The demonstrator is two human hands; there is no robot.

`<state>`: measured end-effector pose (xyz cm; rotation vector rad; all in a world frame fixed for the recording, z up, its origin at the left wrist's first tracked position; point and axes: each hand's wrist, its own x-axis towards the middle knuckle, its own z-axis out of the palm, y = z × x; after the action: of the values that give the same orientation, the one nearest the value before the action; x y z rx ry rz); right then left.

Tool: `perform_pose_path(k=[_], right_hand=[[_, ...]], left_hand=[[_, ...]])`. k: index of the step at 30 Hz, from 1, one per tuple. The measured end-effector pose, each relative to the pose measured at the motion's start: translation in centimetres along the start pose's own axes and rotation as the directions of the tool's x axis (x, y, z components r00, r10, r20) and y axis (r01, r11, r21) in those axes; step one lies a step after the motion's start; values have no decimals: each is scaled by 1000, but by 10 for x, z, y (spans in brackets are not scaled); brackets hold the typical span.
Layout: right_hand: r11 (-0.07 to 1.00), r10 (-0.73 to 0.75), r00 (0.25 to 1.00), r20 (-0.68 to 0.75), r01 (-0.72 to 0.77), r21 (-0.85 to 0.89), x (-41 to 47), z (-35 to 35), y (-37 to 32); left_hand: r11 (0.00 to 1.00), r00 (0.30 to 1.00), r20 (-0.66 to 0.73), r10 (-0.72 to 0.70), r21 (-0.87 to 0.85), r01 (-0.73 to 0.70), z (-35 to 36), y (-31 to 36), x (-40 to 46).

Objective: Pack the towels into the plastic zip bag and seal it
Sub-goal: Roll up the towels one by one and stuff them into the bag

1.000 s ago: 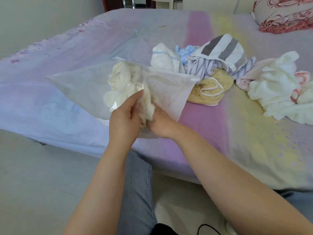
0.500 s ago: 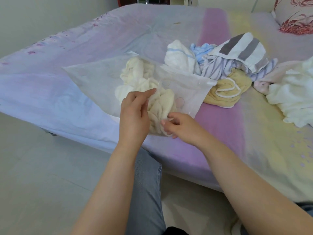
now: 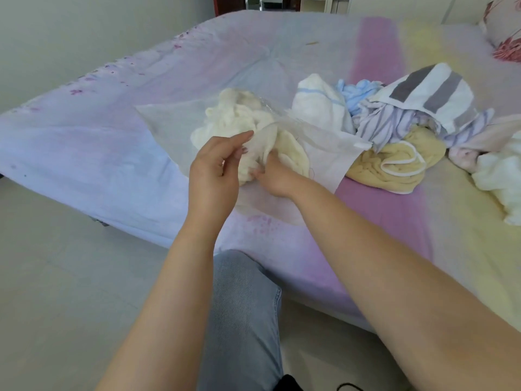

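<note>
- the plastic zip bag (image 3: 169, 128) lies on the bed a little toward 11 o'clock from the middle of the view, its mouth facing 5 o'clock, with a cream towel (image 3: 239, 119) mostly inside.
- the left hand (image 3: 214, 170) pinches the upper lip of the bag mouth between thumb and fingers and lifts it.
- the right hand (image 3: 277, 176) is at the opening with fingers curled into the cream towel's trailing end; whether it grips or only pushes, i cannot tell.
- to do this step well, i judge the lip should be held high and wide while the towel is pressed toward the closed end at 10 o'clock, flattening it to leave room.
- the loose towels wait at 2 o'clock: a yellow towel (image 3: 394, 162) touching the bag's corner, a striped towel (image 3: 428, 91), a white towel (image 3: 318, 108) and more at 3 o'clock.
- the bed sheet (image 3: 380, 207) is pastel lilac, pink and yellow; pale floor at 8 o'clock, a patterned pillow (image 3: 504, 38) at 1 o'clock.
</note>
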<state>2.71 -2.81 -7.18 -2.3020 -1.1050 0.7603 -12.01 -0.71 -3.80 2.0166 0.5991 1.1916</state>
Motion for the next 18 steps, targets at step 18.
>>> perform_pose_path(k=[18], right_hand=[[899,331,807,-490,-427,-97,-31,-96,218]], left_hand=[[970,999,39,-7,243,-2,48,7,-14]])
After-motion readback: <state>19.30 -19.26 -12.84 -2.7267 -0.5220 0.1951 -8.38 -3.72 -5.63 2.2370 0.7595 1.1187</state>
